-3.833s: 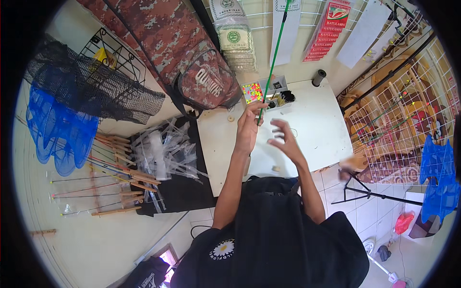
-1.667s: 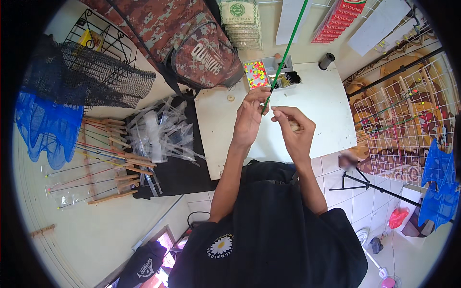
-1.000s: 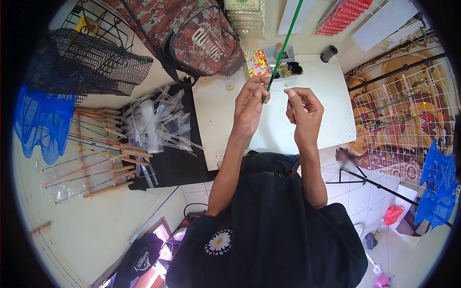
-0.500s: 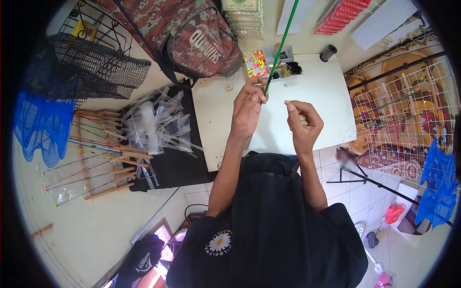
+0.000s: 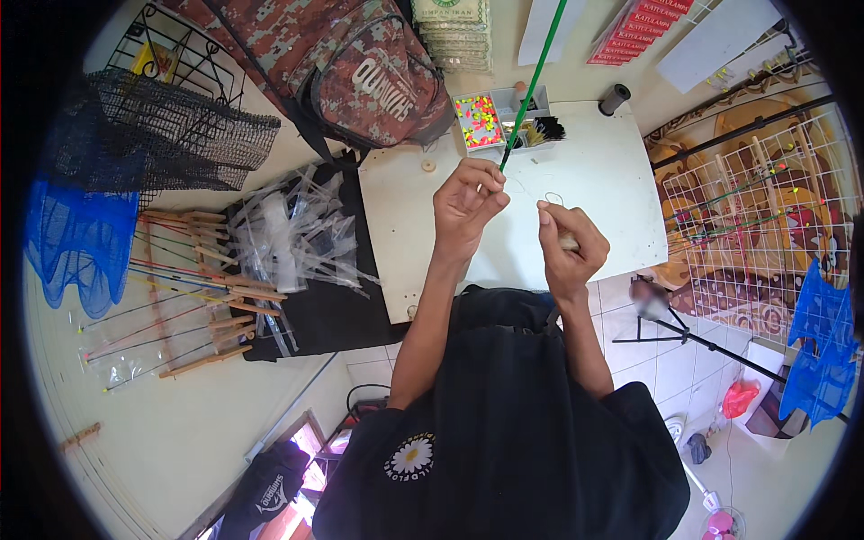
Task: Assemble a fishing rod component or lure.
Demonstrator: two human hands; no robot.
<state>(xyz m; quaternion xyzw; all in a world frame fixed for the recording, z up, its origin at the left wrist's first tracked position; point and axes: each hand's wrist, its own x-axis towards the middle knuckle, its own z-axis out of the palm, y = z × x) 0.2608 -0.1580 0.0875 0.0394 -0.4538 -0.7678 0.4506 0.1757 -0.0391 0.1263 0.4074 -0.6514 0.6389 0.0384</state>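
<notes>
Over the white table (image 5: 400, 243), my left hand (image 5: 466, 211) pinches the lower, black end of a thin green rod (image 5: 540, 67), which slants up and away to the right. A fine thread (image 5: 517, 182) shows faintly beside the rod's end. To the right, apart from it, my right hand (image 5: 573, 241) has its thumb and forefinger pressed together on a thin line; a small loop (image 5: 554, 196) of it stands above the fingertips. Its other fingers curl around a pale object (image 5: 568, 241), mostly hidden, whose kind I cannot make out.
Behind the rod, a grey compartment tray (image 5: 539, 101) contains bright pink and yellow pieces, with black bristle-like bundles beside them. A dark spool (image 5: 615, 99) stands at the table's far right. Plastic sleeves (image 5: 297, 225) lie left, below a camouflage bag (image 5: 369, 90). A small round disc (image 5: 428, 166) lies nearby.
My left hand has turned a little, its fingers curling more around the rod's end. My right hand has shifted slightly down, and a line loop now shows above its fingertips.
</notes>
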